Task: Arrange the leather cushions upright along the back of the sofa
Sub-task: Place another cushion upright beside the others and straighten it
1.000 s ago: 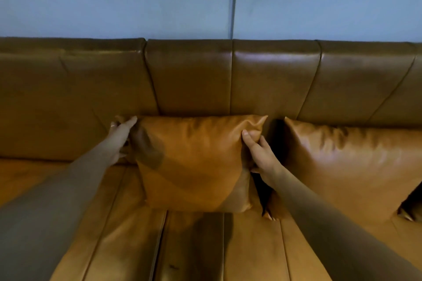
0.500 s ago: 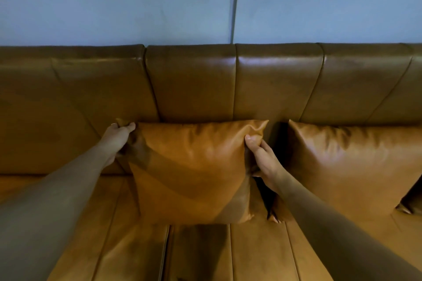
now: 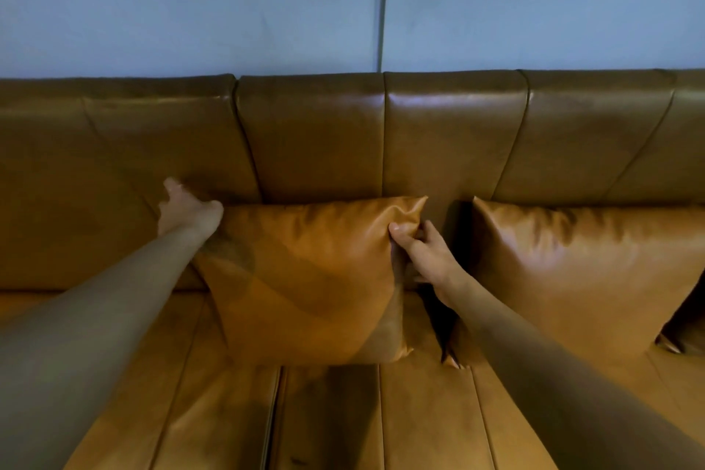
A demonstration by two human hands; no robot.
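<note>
Leather fills my one head view: a tan cushion (image 3: 305,279) stands upright on the sofa seat (image 3: 419,420), leaning against the sofa back (image 3: 316,133). My right hand (image 3: 427,259) pinches its upper right edge, thumb on the front face and fingers (image 3: 429,231) curled behind the corner, so that hand is clenched on the cushion. My left hand (image 3: 187,208) sits at the upper left corner, its heel touching the cushion and the fingers reaching on toward the sofa back. I see them from behind, and I cannot tell whether they grip the corner or only press against it.

The cushion is roughly square, smooth and glossy, with fine puckers along its top seam and pointed corners. Shadows from my forearms fall in bands across its face. A second cushion (image 3: 580,275) of the same leather stands upright just beside it on the right, a dark gap between them. The sofa back is darker brown, split by stitched seams into padded panels with a soft sheen. The seat is split by seams too. Behind is a pale blue wall (image 3: 190,4) with a vertical joint.
</note>
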